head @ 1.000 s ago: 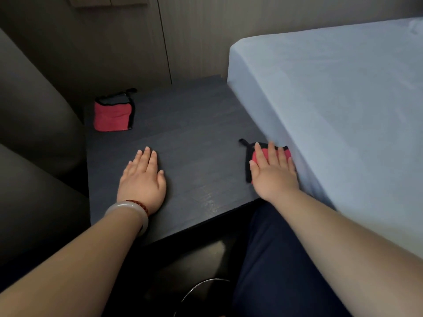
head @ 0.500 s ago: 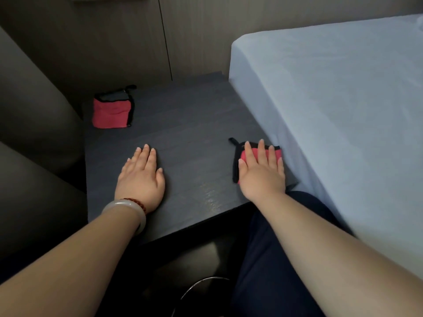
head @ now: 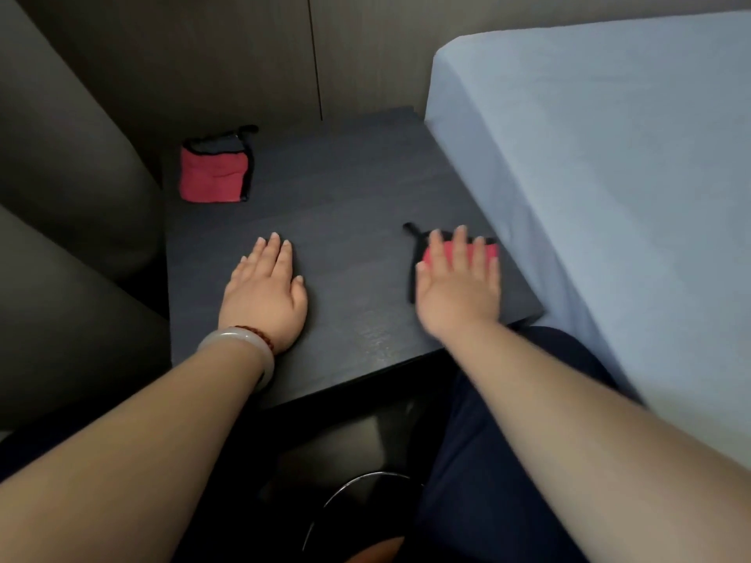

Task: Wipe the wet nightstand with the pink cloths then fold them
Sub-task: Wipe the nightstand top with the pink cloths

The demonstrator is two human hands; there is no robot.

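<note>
Sliding away from the bed [head: 609, 176], the right hand [head: 459, 292] has carried its pink cloth [head: 487, 251] a little leftward along the nightstand [head: 357, 197], while the left hand [head: 264, 294] has stayed where it was.

From the head view, the right hand lies flat, fingers straight and slightly spread, pressing the cloth onto the top near the front right corner; it is blurred. The left hand rests palm-down on bare wood by the front edge, fingers straight, holding nothing. A second pink cloth [head: 213, 176] sits folded at the back left corner, well apart from both hands. A pale sheen, probably water, shows near the front edge between the hands.

The wipe will likely go best with the palm kept flat, even pressure, and overlapping strokes worked across to that sheen, so the cloth does not bunch.
</note>
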